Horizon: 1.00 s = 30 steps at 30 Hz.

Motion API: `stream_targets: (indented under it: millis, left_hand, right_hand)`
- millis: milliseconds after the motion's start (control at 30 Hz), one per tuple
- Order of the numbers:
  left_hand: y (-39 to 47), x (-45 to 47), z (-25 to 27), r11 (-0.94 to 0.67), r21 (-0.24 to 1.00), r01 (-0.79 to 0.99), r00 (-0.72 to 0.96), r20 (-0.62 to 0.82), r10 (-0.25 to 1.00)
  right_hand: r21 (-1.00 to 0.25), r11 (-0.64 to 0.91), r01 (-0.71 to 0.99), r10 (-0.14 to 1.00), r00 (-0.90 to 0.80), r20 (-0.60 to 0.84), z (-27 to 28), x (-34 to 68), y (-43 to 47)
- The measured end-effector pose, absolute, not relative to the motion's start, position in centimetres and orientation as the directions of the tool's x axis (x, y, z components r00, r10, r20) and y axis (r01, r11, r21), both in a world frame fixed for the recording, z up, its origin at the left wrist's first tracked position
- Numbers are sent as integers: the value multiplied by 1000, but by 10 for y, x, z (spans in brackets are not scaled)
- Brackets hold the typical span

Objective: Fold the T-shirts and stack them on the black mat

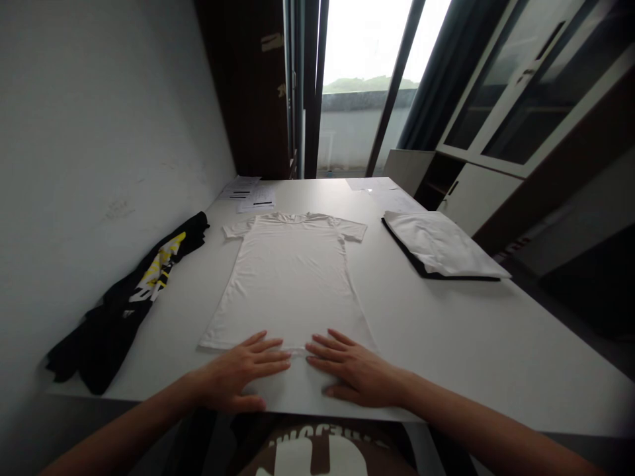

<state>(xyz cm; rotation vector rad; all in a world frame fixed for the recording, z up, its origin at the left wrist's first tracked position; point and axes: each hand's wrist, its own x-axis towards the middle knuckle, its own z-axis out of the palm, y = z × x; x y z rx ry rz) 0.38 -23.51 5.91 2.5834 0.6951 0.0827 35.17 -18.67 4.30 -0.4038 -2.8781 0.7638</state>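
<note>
A white short-sleeved T-shirt (292, 277) lies spread out on the white table (436, 344), its collar at the far end and its hem towards me. My left hand (241, 370) rests flat at the hem, left of the middle, fingers stretched out. Just right of the middle, my right hand (350, 368) also lies flat with its fingers apart, touching the hem. Neither hand grips the cloth. Small creases run across the shirt's body and along its sides.
Along the wall on the left lies a crumpled black garment (124, 311) with yellow and white print. Folded white cloth (441, 244) sits on black cloth at the right. Papers (255, 197) lie at the far left, and a glass-fronted cabinet (496, 99) stands beyond the right side.
</note>
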Motion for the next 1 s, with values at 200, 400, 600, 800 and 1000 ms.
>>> stream_targets:
  millis: [200,400,600,800,1000]
  left_hand:
    - [-230,-2,40,-719,378,583,743,109,660]
    - [-232,-36,28,-622,208,755,616,103,781]
    - [-240,-50,29,-585,120,802,577,98,811]
    - [-237,-56,22,-543,217,811,537,87,839]
    - [-239,-50,32,-528,241,814,535,42,844]
  right_hand:
    - [-348,867,358,439,-879,189,17,350,-187]
    - [-244,795,556,602,-771,206,4,369,-191]
    - [-294,740,604,669,-707,232,4,370,-193]
    - [-327,740,588,667,-706,238,5,369,-190]
    - [-362,742,565,659,-715,235,6,373,-189]
